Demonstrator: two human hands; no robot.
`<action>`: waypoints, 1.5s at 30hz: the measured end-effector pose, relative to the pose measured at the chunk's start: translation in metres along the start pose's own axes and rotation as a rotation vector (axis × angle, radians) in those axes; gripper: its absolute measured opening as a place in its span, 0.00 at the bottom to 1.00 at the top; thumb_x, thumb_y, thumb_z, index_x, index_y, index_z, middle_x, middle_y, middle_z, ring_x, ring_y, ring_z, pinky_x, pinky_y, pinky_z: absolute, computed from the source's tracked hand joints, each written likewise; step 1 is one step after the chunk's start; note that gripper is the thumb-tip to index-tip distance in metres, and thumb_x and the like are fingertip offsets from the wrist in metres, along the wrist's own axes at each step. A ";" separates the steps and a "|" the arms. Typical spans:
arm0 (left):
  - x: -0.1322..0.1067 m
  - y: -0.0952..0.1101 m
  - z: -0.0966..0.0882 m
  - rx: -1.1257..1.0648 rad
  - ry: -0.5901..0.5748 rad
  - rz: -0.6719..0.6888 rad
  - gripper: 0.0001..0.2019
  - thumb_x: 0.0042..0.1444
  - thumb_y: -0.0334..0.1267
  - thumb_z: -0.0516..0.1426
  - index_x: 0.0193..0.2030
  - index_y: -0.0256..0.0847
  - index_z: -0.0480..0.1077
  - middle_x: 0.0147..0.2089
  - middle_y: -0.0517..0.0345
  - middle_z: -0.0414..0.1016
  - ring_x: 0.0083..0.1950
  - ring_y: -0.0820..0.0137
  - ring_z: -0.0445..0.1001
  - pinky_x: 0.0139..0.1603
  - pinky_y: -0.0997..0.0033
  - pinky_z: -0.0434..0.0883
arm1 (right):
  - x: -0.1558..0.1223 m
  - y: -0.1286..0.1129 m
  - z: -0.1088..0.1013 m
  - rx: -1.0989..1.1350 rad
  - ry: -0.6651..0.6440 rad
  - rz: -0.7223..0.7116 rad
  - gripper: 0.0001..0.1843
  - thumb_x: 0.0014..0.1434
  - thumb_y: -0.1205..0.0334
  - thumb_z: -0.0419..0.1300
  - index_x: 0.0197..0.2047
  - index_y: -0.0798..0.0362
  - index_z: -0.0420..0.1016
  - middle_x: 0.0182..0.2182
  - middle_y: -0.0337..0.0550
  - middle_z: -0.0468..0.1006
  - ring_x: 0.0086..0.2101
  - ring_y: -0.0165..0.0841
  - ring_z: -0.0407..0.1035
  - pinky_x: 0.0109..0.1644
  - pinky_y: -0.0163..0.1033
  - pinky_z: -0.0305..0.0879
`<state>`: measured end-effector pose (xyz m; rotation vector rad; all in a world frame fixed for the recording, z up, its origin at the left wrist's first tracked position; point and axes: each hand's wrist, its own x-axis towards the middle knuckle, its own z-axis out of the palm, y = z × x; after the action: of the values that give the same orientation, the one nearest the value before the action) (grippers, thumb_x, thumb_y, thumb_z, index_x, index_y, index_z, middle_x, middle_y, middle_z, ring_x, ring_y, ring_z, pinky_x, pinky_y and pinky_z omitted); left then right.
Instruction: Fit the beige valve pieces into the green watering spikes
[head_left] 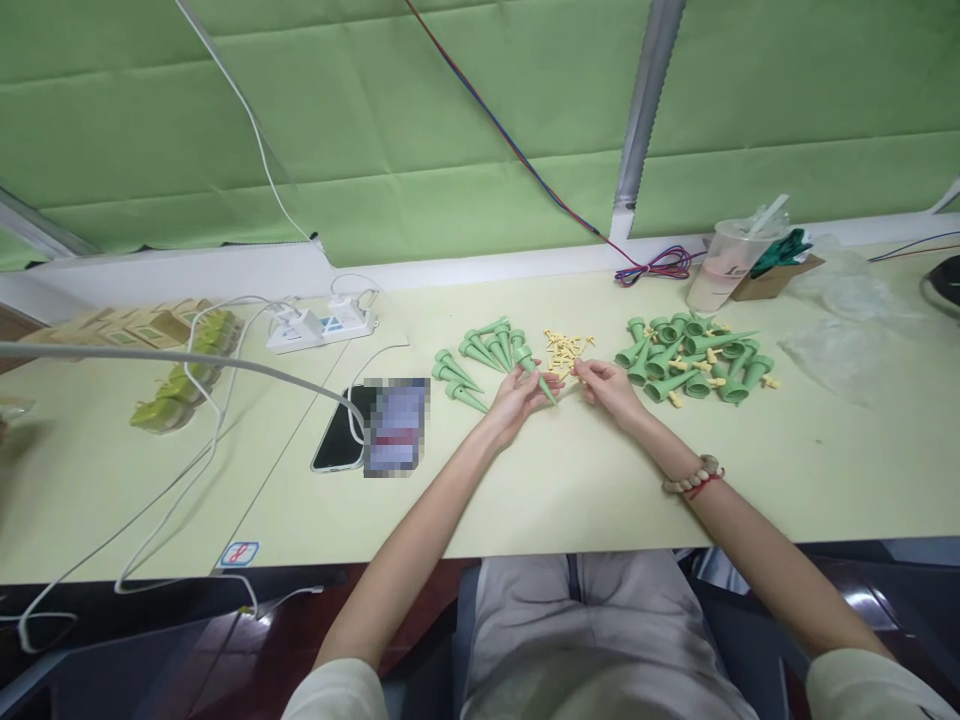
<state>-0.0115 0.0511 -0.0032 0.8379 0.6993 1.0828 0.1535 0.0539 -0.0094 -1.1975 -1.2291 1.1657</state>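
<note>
A green plastic cone-shaped spike [537, 374] lies in my left hand [513, 405], its narrow point toward me and its wide end away. My fingers curl round it from below. Just to the right, my right hand [611, 390] is pinched closed; whatever sits between its fingertips is too small to make out. Beyond the fingertips lies a heap of small yellow plastic pieces [564, 352]. Several more green spikes [474, 348] are laid out left of my left hand. A larger pile of green spikes [675, 362], some with yellow pieces on them, rests right of my right hand.
Two phones, a dark one [337, 440] and a blurred one [396, 428], lie at left with white cables. Behind them is a power strip [322, 328]. Yellow-green packs [184, 380] sit farther left. A drink cup [724, 265], small box [776, 278] and clear bags [832, 355] stand right.
</note>
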 end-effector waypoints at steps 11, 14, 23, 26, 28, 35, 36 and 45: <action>-0.005 -0.002 -0.001 0.219 -0.067 -0.050 0.25 0.46 0.40 0.63 0.52 0.43 0.64 0.45 0.49 0.76 0.44 0.65 0.76 0.44 0.65 0.69 | -0.003 -0.003 0.001 0.015 0.003 -0.106 0.22 0.49 0.48 0.60 0.43 0.53 0.76 0.38 0.45 0.78 0.26 0.27 0.67 0.23 0.30 0.62; -0.007 -0.001 0.002 0.231 -0.098 -0.062 0.27 0.45 0.41 0.63 0.53 0.43 0.63 0.47 0.47 0.75 0.42 0.64 0.77 0.41 0.65 0.71 | -0.005 -0.006 0.002 0.013 -0.017 -0.125 0.21 0.47 0.50 0.63 0.41 0.53 0.77 0.38 0.46 0.79 0.30 0.30 0.71 0.26 0.32 0.66; -0.009 0.002 0.008 0.276 -0.073 -0.060 0.26 0.42 0.41 0.65 0.49 0.40 0.68 0.44 0.47 0.75 0.35 0.68 0.77 0.39 0.66 0.73 | -0.011 -0.014 0.006 -0.117 0.016 -0.205 0.13 0.47 0.55 0.63 0.34 0.54 0.79 0.34 0.47 0.80 0.30 0.34 0.73 0.30 0.36 0.68; -0.009 0.003 0.008 0.284 -0.070 -0.071 0.25 0.40 0.42 0.66 0.47 0.39 0.70 0.44 0.47 0.75 0.35 0.68 0.76 0.38 0.67 0.73 | -0.009 -0.012 0.005 -0.191 0.064 -0.243 0.13 0.48 0.55 0.63 0.34 0.54 0.80 0.31 0.46 0.80 0.30 0.34 0.72 0.30 0.36 0.67; -0.009 0.004 0.007 0.294 -0.068 -0.080 0.25 0.40 0.42 0.66 0.47 0.39 0.70 0.43 0.48 0.75 0.34 0.69 0.76 0.38 0.67 0.73 | -0.009 -0.011 0.004 -0.218 0.077 -0.250 0.13 0.48 0.55 0.63 0.33 0.55 0.80 0.30 0.46 0.80 0.29 0.33 0.72 0.29 0.36 0.67; -0.012 0.005 0.003 0.421 -0.080 -0.034 0.19 0.41 0.44 0.64 0.40 0.37 0.70 0.34 0.55 0.72 0.31 0.72 0.74 0.31 0.74 0.69 | -0.009 -0.013 0.000 -0.226 0.040 -0.264 0.13 0.46 0.54 0.64 0.32 0.54 0.80 0.30 0.48 0.81 0.28 0.35 0.73 0.28 0.37 0.67; -0.012 0.004 0.002 0.446 -0.088 -0.013 0.18 0.42 0.44 0.64 0.38 0.36 0.70 0.32 0.57 0.71 0.30 0.72 0.74 0.30 0.75 0.68 | -0.009 -0.013 -0.001 -0.207 0.022 -0.247 0.14 0.45 0.53 0.64 0.31 0.54 0.80 0.30 0.48 0.81 0.28 0.35 0.73 0.28 0.37 0.67; -0.016 0.002 0.000 0.807 -0.098 0.229 0.08 0.50 0.39 0.56 0.26 0.38 0.65 0.24 0.62 0.67 0.28 0.72 0.71 0.29 0.76 0.64 | -0.005 -0.006 -0.005 0.048 -0.114 0.114 0.16 0.37 0.54 0.69 0.29 0.56 0.79 0.31 0.47 0.80 0.25 0.29 0.70 0.28 0.34 0.67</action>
<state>-0.0175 0.0366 0.0002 1.6813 0.9902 0.9432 0.1582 0.0489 -0.0033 -1.1921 -1.2230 1.3561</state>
